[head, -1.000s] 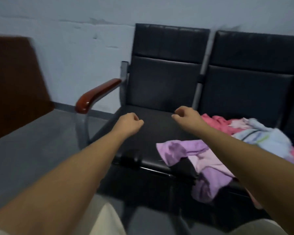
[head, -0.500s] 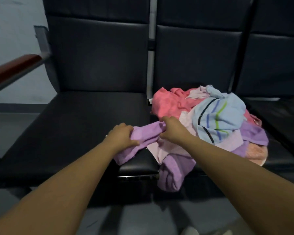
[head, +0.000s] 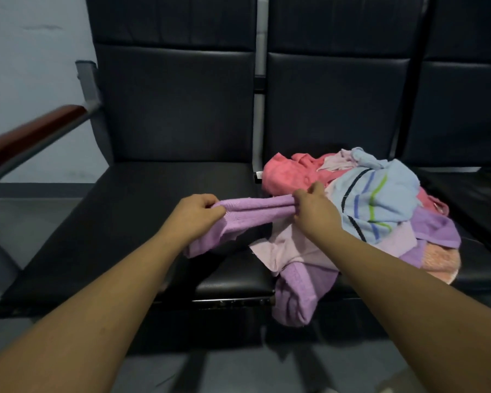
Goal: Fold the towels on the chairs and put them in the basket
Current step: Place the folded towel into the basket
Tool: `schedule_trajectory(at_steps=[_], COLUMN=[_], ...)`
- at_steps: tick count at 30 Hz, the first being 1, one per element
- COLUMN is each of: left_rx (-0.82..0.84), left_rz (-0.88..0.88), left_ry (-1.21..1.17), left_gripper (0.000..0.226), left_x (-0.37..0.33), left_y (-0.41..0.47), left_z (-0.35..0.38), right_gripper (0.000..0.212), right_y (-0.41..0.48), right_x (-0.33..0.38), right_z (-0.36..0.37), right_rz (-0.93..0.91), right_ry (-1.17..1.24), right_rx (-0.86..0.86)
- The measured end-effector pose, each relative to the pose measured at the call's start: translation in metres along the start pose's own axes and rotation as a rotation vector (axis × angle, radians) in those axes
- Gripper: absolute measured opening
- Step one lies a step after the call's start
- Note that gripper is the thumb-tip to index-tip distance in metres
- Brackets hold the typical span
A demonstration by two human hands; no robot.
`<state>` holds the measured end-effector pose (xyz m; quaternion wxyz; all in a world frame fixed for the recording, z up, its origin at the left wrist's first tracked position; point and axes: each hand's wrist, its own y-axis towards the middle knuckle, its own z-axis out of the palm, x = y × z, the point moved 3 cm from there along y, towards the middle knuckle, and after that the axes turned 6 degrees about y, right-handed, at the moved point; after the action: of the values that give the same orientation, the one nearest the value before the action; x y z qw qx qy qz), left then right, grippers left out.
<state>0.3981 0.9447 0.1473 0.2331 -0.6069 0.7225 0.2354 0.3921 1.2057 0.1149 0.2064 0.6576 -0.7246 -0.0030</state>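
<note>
Towels (head: 380, 217) sit heaped on the mid seat, none folded yet; basket not in view. L to R: wood armrest (head: 26, 134) at far L, then L seat (head: 119, 228), black padded. L hand (head: 194, 215) is curled round one end of a purple towel (head: 253, 208), fingers closed on bunched cloth. R hand (head: 313, 212) pinches the other end, thumb & fingers closed on it, just in front of a pink towel (head: 287, 174). Purple towel stretches betw. both hands over the gap where the two seats meet, its lower part draping under the L wrist. Further R, a striped towel (head: 380, 205) tops the heap. More purple cloth (head: 298, 296) hangs off the seat's front edge; can't tell if it's the same towel. Risks, as I judge them: the held towel looks tangled w/ pale cloth (head: 284, 248) beneath, so a lift could drag neighbours along. The overhanging piece could slide to the floor. A bunched grip, not corners, prob. gives a crooked fold.
</note>
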Motion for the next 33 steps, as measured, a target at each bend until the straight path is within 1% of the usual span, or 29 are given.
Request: schedule_trajectory(at_steps=[3,5,7,9,10,12,14,15,16,18,20,21,22,24,26,27,29,30,31,33], left_rx=[0.02,0.068,0.093,0.074,0.089,0.187,0.287,0.31,0.329,0.356,0.315,0.271,0.23,0.174,0.138,0.135,0.144,0.163,0.187,0.208], left_rz=[0.008,-0.018,-0.005,0.078,0.126,0.187,0.194,0.198,0.2,0.196,0.165,0.118,0.061,-0.022,0.013,0.038,0.026,0.006,-0.016,-0.047], left_ry=[0.089,0.164,0.239,0.222,0.146,-0.094,-0.35,-0.449,-0.531,-0.653,-0.658,-0.651,-0.651,-0.626,-0.441,-0.357,-0.271,-0.283,-0.321,-0.393], left_gripper=[0.015,0.013,0.023,0.041,0.048,0.066,0.082,0.084,0.079,0.051,0.023,0.014,0.015,0.02,0.013,0.01,0.012,0.012,0.01,0.009], left_x=[-0.001,0.004,0.012,0.012,0.006,-0.009,-0.027,-0.035,-0.042,-0.056,-0.066,-0.067,-0.065,-0.059,-0.054,-0.051,-0.043,-0.039,-0.035,-0.031], left_y=[-0.003,-0.002,0.003,0.009,0.01,0.009,0.003,0.001,-0.001,-0.004,-0.005,-0.004,-0.002,0.002,0.006,0.007,0.008,0.009,0.009,0.008], left_z=[0.006,0.016,0.028,0.037,0.041,0.05,0.06,0.065,0.068,0.074,0.077,0.08,0.082,0.084,0.081,0.081,0.083,0.086,0.089,0.095], right_gripper=[0.027,0.024,0.018,0.015,0.014,0.011,0.009,0.008,0.007,0.011,0.016,0.019,0.023,0.034,0.044,0.045,0.037,0.031,0.026,0.016], right_y=[-0.008,-0.009,-0.007,-0.006,-0.007,-0.01,-0.014,-0.017,-0.019,-0.024,-0.025,-0.025,-0.022,-0.016,-0.015,-0.016,-0.023,-0.026,-0.026,-0.024], right_x=[-0.018,-0.026,-0.027,-0.018,-0.011,0.007,0.022,0.028,0.032,0.038,0.038,0.036,0.03,0.013,-0.012,-0.026,-0.05,-0.058,-0.063,-0.063], right_z=[-0.009,-0.013,-0.017,-0.025,-0.03,-0.041,-0.051,-0.054,-0.056,-0.057,-0.057,-0.058,-0.06,-0.067,-0.069,-0.067,-0.062,-0.061,-0.062,-0.073], right_rz=[0.096,0.137,0.122,0.11,0.112,0.115,0.156,0.178,0.194,0.2,0.172,0.154,0.128,0.093,0.18,0.256,0.374,0.383,0.365,0.315], right_ry=[-0.052,-0.05,0.026,0.188,0.301,0.571,0.836,0.948,1.034,1.104,1.07,1.019,0.911,0.505,0.1,-0.024,-0.119,-0.125,-0.119,-0.069], right_rx=[-0.04,-0.042,-0.056,-0.096,-0.107,-0.083,-0.042,-0.013,0.013,0.067,0.097,0.089,0.053,-0.062,-0.124,-0.115,-0.028,0.008,0.011,-0.076])
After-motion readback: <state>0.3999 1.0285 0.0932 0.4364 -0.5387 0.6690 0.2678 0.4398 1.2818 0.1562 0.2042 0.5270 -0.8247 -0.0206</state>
